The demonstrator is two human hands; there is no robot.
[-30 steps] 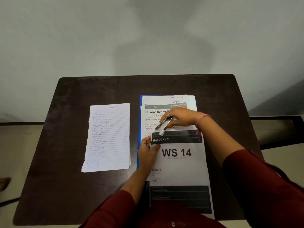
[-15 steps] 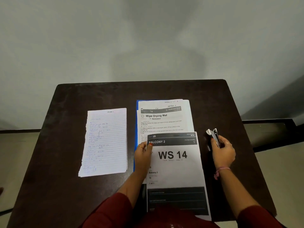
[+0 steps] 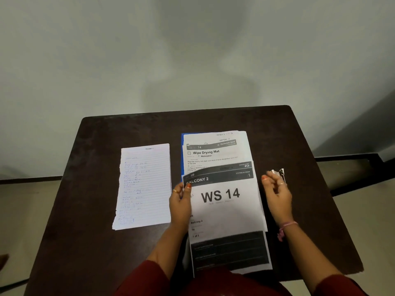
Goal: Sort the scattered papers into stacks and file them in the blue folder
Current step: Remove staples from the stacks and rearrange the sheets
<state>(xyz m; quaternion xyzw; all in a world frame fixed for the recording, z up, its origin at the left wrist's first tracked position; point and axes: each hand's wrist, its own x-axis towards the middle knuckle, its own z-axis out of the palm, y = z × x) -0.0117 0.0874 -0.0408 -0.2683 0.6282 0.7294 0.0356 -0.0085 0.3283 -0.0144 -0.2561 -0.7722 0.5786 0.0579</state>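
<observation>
- Left hand [image 3: 180,202]: thumb and fingers pinch the left edge of the "WS 14" sheet [image 3: 224,201], just under its black "BALCONY 2" band. The sheet's upper left corner is lifted and curls a little.
- Right hand [image 3: 276,192]: just off the right edge of that sheet, above the table, fingers loosely curled; blurred, so I cannot tell whether it grips anything. A small metal clip [image 3: 280,173] shows at the fingertips; held or lying on the table, unclear.
- "WS 14" sheet overlaps the lower part of a paper stack [image 3: 213,150]; top page of the stack is headed "Wipe Drying Mat". The sheet's near end hangs past the table's front edge.
- Blue folder [image 3: 182,154]: lies under the stack, only a thin strip visible along the stack's left side.
- Lined handwritten sheet [image 3: 144,186]: flat on the table, left of the folder and apart from it, left edge torn and ragged.
- Dark wooden table [image 3: 299,146] stands against a plain grey wall [image 3: 192,50].
- Dark red sleeves on both arms; pink band on the right wrist.
</observation>
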